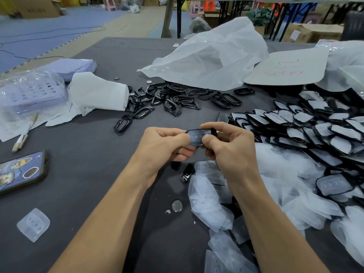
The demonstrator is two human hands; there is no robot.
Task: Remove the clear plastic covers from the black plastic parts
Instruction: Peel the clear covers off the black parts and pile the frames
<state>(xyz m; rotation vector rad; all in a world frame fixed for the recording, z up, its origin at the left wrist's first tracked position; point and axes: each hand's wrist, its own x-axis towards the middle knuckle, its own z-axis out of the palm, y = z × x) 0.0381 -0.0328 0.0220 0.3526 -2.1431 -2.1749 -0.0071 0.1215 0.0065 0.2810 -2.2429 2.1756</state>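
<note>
Head view: left hand [165, 143] and right hand [229, 143] pinch covered black part [198, 137] above table [94, 174]. Bare black frames [177, 99] piled beyond; covered parts [315, 127] heaped right, many left; shed clear covers [212, 201] below.

Your fingers [208, 139] hide both ends of the black part [197, 130]; far left of them, the phone [21, 172] is cropped.

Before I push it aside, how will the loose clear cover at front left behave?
The clear cover looks thin and translucent, so it is probably light and bendy. It lies flat, so it should slide, not roll.
</note>
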